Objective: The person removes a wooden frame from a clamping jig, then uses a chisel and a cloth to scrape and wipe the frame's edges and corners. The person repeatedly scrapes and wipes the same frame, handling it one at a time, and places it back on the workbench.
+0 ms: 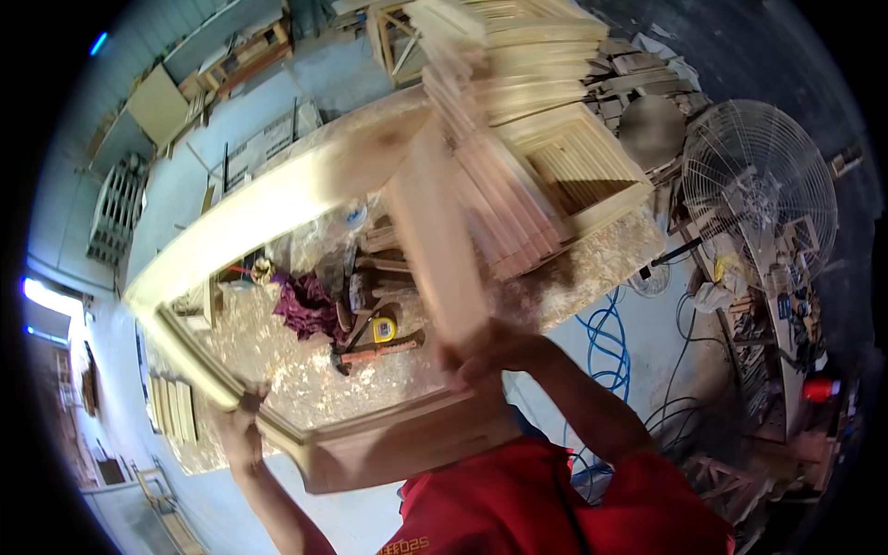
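Note:
A pale wooden frame (439,240) is held up in front of me, tilted over the workbench (324,393), its far parts blurred by motion. My left hand (240,430) is closed around its left lower rail. Near the right lower corner, my right hand (495,356) grips the frame's upright, with the fingers partly blurred. Through the frame's opening I see a purple cloth (307,307), a yellow tape measure (384,328) and a hammer (379,352) with an orange handle, all lying on the bench.
Grooved wooden strips (518,217) and stacked wooden frames (592,157) lie on the bench's far right. A large wire-caged fan (758,194) stands to the right. Blue hose (606,342) coils on the floor beside the bench. Several wood offcuts (638,79) are piled behind.

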A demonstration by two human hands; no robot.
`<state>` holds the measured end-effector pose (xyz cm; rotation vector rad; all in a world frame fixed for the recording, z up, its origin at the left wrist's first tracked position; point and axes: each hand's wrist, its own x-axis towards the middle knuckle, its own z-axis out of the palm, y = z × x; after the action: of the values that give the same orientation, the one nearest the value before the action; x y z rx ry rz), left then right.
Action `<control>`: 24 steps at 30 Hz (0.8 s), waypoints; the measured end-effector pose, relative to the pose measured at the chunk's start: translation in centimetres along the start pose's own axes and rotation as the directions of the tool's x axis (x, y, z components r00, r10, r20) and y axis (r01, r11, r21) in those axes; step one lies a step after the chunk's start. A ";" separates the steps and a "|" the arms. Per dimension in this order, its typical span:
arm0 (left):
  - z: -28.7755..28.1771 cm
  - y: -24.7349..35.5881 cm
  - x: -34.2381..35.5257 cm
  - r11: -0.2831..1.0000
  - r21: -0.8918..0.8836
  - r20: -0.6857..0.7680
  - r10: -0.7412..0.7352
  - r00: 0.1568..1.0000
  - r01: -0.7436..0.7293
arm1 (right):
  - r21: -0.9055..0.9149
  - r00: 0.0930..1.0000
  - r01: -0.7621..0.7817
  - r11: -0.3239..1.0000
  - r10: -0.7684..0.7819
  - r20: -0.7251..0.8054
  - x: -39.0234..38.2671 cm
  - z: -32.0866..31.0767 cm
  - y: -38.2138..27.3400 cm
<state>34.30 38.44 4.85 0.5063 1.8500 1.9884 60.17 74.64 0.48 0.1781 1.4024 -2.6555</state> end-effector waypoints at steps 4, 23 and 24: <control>13.7 -0.8 9.1 1.000 -0.014 0.328 -0.005 0.945 0.010 | -0.079 0.891 0.276 0.958 -0.286 -0.353 -11.1 -0.6 -3.5; 59.8 -13.6 15.5 0.937 0.156 0.565 -0.344 0.750 0.312 | 0.164 0.401 0.808 0.566 -0.324 -0.857 -18.2 -33.9 -6.1; 60.8 -15.7 16.9 0.945 0.177 0.560 -0.327 0.761 0.275 | 0.160 0.385 0.787 0.596 -0.272 -0.882 -17.0 -35.6 -5.4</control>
<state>50.69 100.39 -6.39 0.6998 1.5046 1.3390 77.49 108.15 -12.26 1.3676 0.7109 -3.8176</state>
